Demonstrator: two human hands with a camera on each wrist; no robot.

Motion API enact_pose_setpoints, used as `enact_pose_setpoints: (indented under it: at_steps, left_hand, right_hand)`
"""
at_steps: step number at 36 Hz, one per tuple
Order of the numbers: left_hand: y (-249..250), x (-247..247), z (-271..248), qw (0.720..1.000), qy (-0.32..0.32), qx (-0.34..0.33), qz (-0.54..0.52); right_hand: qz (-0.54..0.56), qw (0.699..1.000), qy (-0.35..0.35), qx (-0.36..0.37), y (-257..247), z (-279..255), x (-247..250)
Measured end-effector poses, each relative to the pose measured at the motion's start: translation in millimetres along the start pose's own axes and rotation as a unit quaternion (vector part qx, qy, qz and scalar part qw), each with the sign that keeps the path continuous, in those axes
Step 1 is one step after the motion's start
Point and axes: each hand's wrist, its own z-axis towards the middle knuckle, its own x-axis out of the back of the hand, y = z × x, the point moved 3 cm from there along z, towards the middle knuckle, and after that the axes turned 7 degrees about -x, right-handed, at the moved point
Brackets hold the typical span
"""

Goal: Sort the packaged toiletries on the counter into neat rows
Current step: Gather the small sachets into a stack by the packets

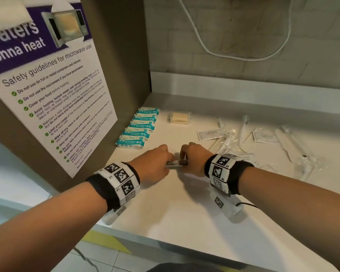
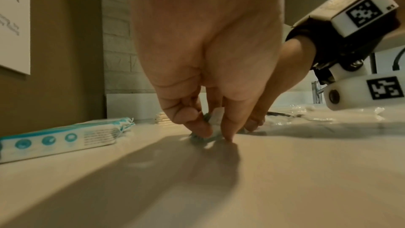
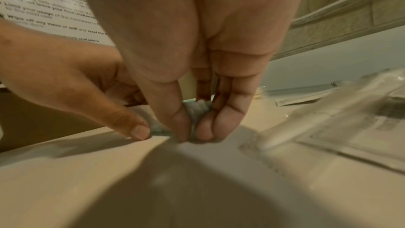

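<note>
Both hands meet at the middle of the white counter (image 1: 185, 209) over a small stack of thin silvery sachets (image 1: 176, 163). My left hand (image 1: 155, 163) pinches the stack's left end (image 2: 209, 127) between thumb and fingers. My right hand (image 1: 194, 160) pinches its right end (image 3: 197, 110), thumb in front and fingers behind. The stack stands on edge against the counter. A neat row of several teal-and-white wipe packs (image 1: 138, 128) lies at the left by the brown panel. A small stack of beige squares (image 1: 179, 117) sits behind.
Loose white sachets (image 1: 210, 134) and clear-wrapped toothbrush-like items (image 1: 243, 130) lie scattered on the right of the counter. A brown side panel with a microwave safety poster (image 1: 53, 91) walls the left. A white cable (image 1: 234, 55) hangs on the tiled back wall.
</note>
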Motion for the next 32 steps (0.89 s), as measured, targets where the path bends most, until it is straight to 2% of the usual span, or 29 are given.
enact_pose_setpoints:
  at_steps: [9, 18, 23, 32]
  left_hand:
    - [-2, 8, 5, 0.999, 0.004, 0.026, -0.04]
    - [4, 1, 9, 0.997, -0.069, 0.042, -0.014]
    - [6, 4, 14, 0.996, -0.072, 0.057, -0.005]
    - [5, -1, 15, 0.993, -0.086, 0.072, -0.029]
  right_hand:
    - [-0.002, 0.999, -0.047, 0.004, 5, 6, 12]
    - [-0.049, 0.997, -0.057, 0.003, -1, 9, 0]
    - [-0.045, 0.996, -0.066, -0.026, -1, 13, -4]
    - [-0.031, 0.995, -0.089, -0.036, 2, 13, -9]
